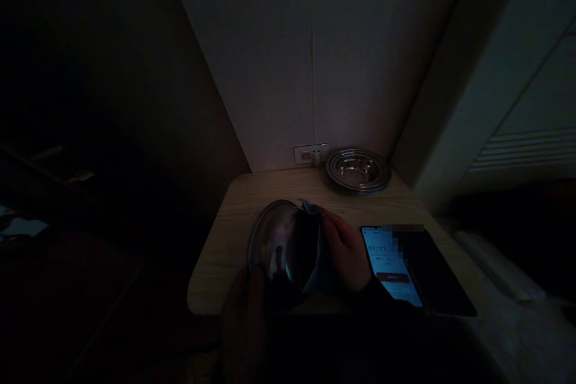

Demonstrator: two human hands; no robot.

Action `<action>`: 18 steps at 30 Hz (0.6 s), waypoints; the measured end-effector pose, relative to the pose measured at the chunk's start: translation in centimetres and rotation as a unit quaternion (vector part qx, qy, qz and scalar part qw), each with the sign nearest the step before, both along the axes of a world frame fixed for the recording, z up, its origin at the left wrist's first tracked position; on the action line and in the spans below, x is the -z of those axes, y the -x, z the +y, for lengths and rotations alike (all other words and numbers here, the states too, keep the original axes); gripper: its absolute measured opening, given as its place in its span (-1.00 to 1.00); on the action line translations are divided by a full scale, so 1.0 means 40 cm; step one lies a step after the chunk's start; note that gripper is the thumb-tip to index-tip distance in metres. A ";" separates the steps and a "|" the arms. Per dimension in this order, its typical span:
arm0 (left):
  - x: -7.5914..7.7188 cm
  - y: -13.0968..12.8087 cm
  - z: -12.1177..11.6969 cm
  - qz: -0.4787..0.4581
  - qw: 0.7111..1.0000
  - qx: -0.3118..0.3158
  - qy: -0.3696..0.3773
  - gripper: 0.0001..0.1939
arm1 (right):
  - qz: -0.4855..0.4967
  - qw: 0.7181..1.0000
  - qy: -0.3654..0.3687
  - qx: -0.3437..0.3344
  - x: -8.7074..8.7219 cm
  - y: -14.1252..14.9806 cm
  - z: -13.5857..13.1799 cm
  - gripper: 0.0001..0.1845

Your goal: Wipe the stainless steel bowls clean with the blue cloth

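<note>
A shiny metal bowl [274,237] is held tilted over the front part of the small wooden table [234,216]. My left hand [247,306] grips its rim at the lower left, thumb on the metal. On the bowl's right side, my right hand [346,249] is closed on a bluish cloth [320,264] that lies against the bowl. The dim light hides most of the fingers of both hands and the bowl's lower edge.
Several nested metal bowls [359,171] stand at the table's back right, beside a wall socket [310,155] with a plug in it. A lit phone [389,264] in a dark flip case [438,276] lies at the right edge. Dark surroundings flank the table.
</note>
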State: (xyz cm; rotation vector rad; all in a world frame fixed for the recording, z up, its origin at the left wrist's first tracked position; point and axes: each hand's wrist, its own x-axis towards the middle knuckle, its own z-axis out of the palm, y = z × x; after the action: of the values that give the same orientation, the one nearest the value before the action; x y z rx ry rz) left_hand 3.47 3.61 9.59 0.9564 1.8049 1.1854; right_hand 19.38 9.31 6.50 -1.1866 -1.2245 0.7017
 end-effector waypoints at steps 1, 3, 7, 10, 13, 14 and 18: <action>-0.002 -0.003 0.001 -0.002 1.000 0.003 -0.006 -0.56 | -0.023 0.999 -0.024 -0.008 -0.004 0.009 -0.018 -0.67; -0.009 -0.009 0.004 -0.001 1.000 0.015 -0.022 -0.58 | -0.097 0.991 -0.088 -0.040 -0.008 0.034 -0.056 -0.66; -0.025 -0.015 0.012 0.008 0.998 0.042 -0.039 -0.61 | -0.243 0.947 -0.197 -0.080 -0.002 0.085 -0.107 -0.57; -0.026 -0.017 0.016 0.017 0.998 0.054 -0.040 -0.62 | -0.268 0.938 -0.203 -0.089 -0.014 0.090 -0.079 -0.56; -0.016 -0.020 0.013 0.041 0.998 0.041 -0.034 -0.63 | -0.246 0.953 -0.160 -0.080 -0.039 0.077 -0.041 -0.59; -0.010 -0.021 0.011 0.049 0.997 0.046 -0.034 -0.62 | -0.245 0.954 -0.154 -0.073 -0.044 0.072 -0.040 -0.59; 0.010 -0.027 -0.002 0.061 0.995 0.073 -0.044 -0.59 | -0.314 0.920 -0.218 -0.083 -0.037 0.051 -0.084 -0.54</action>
State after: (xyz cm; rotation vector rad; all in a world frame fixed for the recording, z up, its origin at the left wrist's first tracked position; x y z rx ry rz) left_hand 4.54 3.53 9.20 1.2135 1.7552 1.1440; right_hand 17.32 5.94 7.96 -0.9556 -1.9189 0.1282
